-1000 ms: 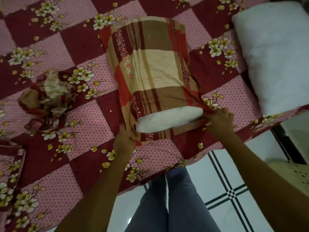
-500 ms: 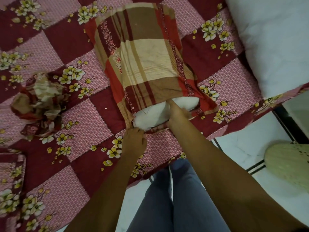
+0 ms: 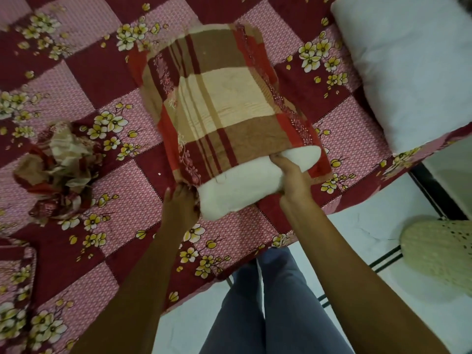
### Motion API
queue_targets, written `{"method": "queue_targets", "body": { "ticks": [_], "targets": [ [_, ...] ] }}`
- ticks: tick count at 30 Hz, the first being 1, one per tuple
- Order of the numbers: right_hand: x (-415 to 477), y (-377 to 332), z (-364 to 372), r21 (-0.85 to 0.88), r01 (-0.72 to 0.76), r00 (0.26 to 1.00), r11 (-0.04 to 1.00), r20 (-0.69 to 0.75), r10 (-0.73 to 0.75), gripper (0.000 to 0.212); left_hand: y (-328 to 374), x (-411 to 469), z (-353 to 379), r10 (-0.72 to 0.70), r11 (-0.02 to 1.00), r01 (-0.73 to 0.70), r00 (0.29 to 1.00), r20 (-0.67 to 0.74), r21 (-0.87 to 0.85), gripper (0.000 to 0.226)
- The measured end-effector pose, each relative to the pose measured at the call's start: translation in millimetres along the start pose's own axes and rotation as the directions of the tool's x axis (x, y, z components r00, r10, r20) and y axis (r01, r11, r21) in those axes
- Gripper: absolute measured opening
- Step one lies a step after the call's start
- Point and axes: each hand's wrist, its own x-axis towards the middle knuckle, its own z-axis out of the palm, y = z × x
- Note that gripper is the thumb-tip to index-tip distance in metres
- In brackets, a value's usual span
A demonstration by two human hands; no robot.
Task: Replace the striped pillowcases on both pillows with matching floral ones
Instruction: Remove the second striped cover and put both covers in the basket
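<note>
While right hand (image 3: pixel 293 182) grips first pillow (image 3: pixel 240 192), second pillow (image 3: pixel 408 72) (bare) apart.

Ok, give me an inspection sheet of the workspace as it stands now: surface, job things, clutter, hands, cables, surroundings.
Surface: maroon-and-pink floral patchwork bedsheet, spread over the bed.
Job's things: red, brown and cream striped pillowcase, with the white pillow partly out of its open end; bare white second pillow at the far right; crumpled striped pillowcase at the left; folded floral cloth at the left edge, kind unclear.
Clutter: nothing seen.
Hands: left hand holds the pillowcase's open edge; right hand grips the pillow's exposed end.
Cables: nothing seen.
Surroundings: white tiled floor; cream perforated object at the right.
</note>
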Motion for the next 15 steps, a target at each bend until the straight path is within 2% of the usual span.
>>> {"method": "queue_targets", "body": {
  "ticks": [1, 3, 4, 5, 6, 7, 8, 9, 10, 12, 13, 15],
  "targets": [
    [3.4, 4.3, -11.7, 0.018, 0.026, 1.0, 1.0, 0.008, -0.026, 0.051, 1.3, 6.1, -22.4, -0.021, 0.996, 0.031, 0.993, 0.114, -0.088, 0.048],
    [8.1, 14.8, -30.0, 0.031, 0.037, 0.999, 0.999, 0.014, -0.038, 0.046, 9.2, 6.3, -75.5, 0.002, 0.955, 0.109, 0.928, 0.374, -0.276, 0.071],
    [11.3, 19.0, -37.0, 0.042, 0.027, 0.999, 0.999, 0.022, -0.028, 0.045, 18.0, 5.3, -99.6, -0.009, 0.935, 0.146, 0.92, 0.391, -0.322, 0.075],
    [15.5, 24.1, -41.2, 0.041, 0.031, 0.999, 0.999, 0.037, -0.033, 0.045, 29.2, 3.2, -118.9, -0.074, 0.924, 0.19, 0.94, 0.333, -0.332, 0.061],
    [19.3, 28.1, -43.6, 0.048, 0.036, 0.998, 0.998, 0.056, -0.039, 0.044, 42.2, 5.7, -131.8, -0.167, 0.928, 0.208, 0.974, 0.156, -0.308, 0.041],
    [21.6, 30.0, -43.9, 0.047, 0.041, 0.996, 0.998, 0.079, -0.044, 0.043, 60.8, 6.2, -143.0, -0.217, 0.936, 0.187, 0.974, -0.069, -0.298, 0.03],
    [23.8, 31.3, -42.1, 0.052, 0.041, 0.994, 0.998, 0.102, -0.046, 0.042, 83.9, 12.0, -147.8, -0.166, 0.951, 0.078, 0.945, -0.28, -0.299, 0.028],
    [23.8, 31.0, -39.3, 0.061, 0.046, 0.99, 0.997, 0.133, -0.053, 0.043, 108.5, 16.6, -152.0, -0.06, 0.941, -0.09, 0.905, -0.422, -0.327, 0.032],
    [23.9, 30.1, -36.9, 0.078, 0.053, 0.984, 0.996, 0.168, -0.066, 0.046, 130.7, 27.2, -149.6, 0.074, 0.904, -0.252, 0.888, -0.453, -0.346, 0.04],
    [27.2, 27.9, -35.7, 0.096, 0.068, 0.964, 0.993, 0.251, -0.091, 0.053, 174.0, 55.6, -143.2, 0.356, 0.839, -0.465, 0.862, -0.362, -0.282, 0.054],
    [29.6, 25.7, -37.0, 0.094, 0.079, 0.954, 0.992, 0.282, -0.103, 0.056, 190.8, 72.2, -141.0, 0.439, 0.824, -0.509, 0.851, -0.288, -0.247, 0.056],
    [35.2, 20.1, -40.4, 0.073, 0.083, 0.947, 0.994, 0.304, -0.102, 0.062, 212.2, 101.9, -143.4, 0.478, 0.807, -0.526, 0.849, -0.224, -0.27, 0.048]
  ]
}}
